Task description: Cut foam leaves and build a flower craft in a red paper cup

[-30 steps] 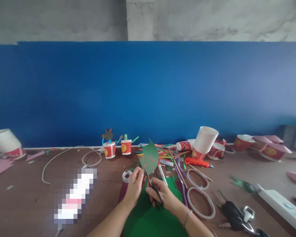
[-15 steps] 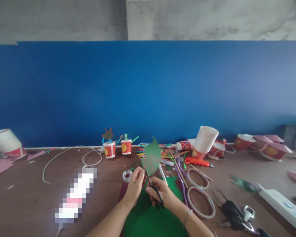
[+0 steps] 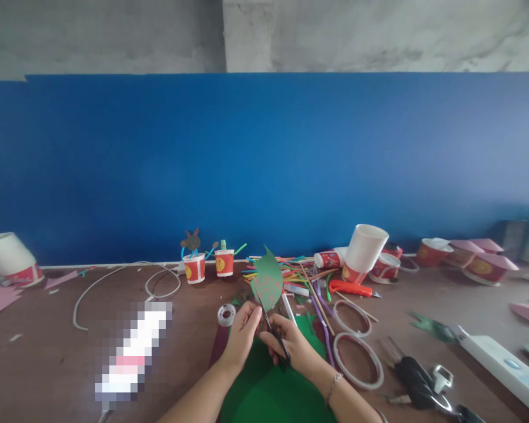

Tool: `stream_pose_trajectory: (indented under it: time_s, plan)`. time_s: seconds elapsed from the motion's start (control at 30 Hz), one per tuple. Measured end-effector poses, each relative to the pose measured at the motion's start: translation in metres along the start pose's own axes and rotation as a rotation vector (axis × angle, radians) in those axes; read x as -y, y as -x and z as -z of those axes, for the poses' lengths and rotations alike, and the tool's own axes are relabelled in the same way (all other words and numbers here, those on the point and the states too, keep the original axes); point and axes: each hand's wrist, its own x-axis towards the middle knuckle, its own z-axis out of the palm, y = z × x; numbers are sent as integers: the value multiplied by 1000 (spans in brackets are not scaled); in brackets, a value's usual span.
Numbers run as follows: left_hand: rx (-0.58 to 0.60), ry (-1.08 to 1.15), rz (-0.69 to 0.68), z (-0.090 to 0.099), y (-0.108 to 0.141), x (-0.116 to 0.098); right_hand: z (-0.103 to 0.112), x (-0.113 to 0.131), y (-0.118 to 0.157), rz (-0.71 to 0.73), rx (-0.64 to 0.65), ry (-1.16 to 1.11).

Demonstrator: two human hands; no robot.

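My left hand pinches the lower edge of a green leaf-shaped piece of paper with reddish marks on it. Black-handled scissors are in my right hand, their blades pointing up and left against the lower part of the piece. Both hands are close together above a large green sheet, which lies over a dark red one. Whether the blades are apart is too small to tell.
Behind the hands lie coloured straws, with tape rings, an orange cutter and stacked paper cups to the right. Decorated cups stand back left. Pliers and a power strip are at right.
The green piece has tilted and shifted slightly left and down, between the left fingers and the scissors. The hands have hardly moved, and the whole view has shifted slightly.
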Motion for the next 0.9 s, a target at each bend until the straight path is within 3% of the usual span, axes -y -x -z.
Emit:
stream_pose_trajectory:
  time_s: [0.53,0.9]
  plan:
    - [103,169,22,4,-4,6,9,4,2,-34,34,-22]
    - [109,245,38,6,-7,12,15,9,2,-34,68,20]
